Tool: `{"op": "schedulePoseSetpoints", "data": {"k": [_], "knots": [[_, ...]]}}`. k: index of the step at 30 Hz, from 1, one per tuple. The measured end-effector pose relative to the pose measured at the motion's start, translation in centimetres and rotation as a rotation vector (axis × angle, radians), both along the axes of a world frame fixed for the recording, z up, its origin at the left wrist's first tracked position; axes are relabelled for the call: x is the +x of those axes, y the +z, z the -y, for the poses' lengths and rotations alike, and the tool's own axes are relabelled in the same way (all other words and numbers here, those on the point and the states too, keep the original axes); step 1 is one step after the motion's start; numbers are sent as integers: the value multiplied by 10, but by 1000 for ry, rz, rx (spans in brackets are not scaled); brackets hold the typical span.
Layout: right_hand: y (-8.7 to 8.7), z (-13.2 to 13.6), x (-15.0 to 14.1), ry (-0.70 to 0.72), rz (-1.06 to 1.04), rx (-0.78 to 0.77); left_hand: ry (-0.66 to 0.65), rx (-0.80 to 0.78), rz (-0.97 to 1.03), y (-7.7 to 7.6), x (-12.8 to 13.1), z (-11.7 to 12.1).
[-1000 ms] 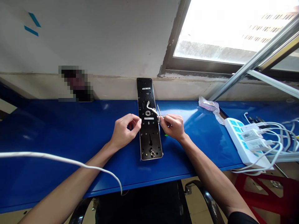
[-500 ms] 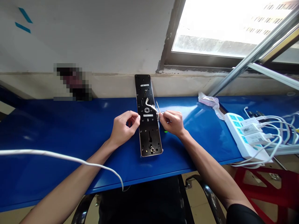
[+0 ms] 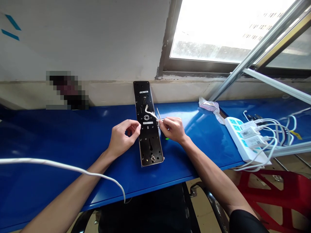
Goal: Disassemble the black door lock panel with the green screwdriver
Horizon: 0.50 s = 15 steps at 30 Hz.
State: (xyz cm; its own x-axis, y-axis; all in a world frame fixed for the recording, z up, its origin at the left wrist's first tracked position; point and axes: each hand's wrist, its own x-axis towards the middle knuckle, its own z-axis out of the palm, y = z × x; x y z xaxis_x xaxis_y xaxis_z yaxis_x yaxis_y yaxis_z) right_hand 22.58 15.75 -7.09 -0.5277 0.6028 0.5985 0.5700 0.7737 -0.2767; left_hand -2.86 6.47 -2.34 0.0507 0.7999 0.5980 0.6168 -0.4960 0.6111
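Observation:
A long black metal panel [image 3: 150, 136], part of a lock by its look, lies on the blue table with its far end against the wall. A short white cable [image 3: 151, 112] with a plug on one end crosses its middle. My right hand [image 3: 174, 129] is closed at the panel's right edge, pinching the cable's other end. My left hand [image 3: 124, 135] hovers by the left edge, thumb and forefinger pressed together; anything between them is too small to make out. Under my right hand lies a screwdriver [image 3: 158, 112], its shaft pointing away and a bit of green handle [image 3: 167, 138] showing.
A white power strip [image 3: 239, 137] with chargers and tangled cables stands right on the blue table [image 3: 60, 136]. A plastic bag [image 3: 209, 106] lies near the metal frame [image 3: 233, 81]. One loose white cord [image 3: 73, 166] hangs over my left forearm. A red stool [image 3: 279, 187] stands lower right.
The view has swung slightly right, so everything appears a little further left. Both hands keep nearly the same pose beside the panel.

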Motion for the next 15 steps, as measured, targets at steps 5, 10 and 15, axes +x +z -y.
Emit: {"op": "schedulePoseSetpoints", "data": {"k": [5,10,15], "knots": [[6,3,-3,-19,15,-79,-3,2,4,1,0,0],[13,13,-4,-71,-11,-140,-25,21,-23,3,1,2],[19,26,-4,-105,-25,-170,-73,61,-69,5,3,5]]}}
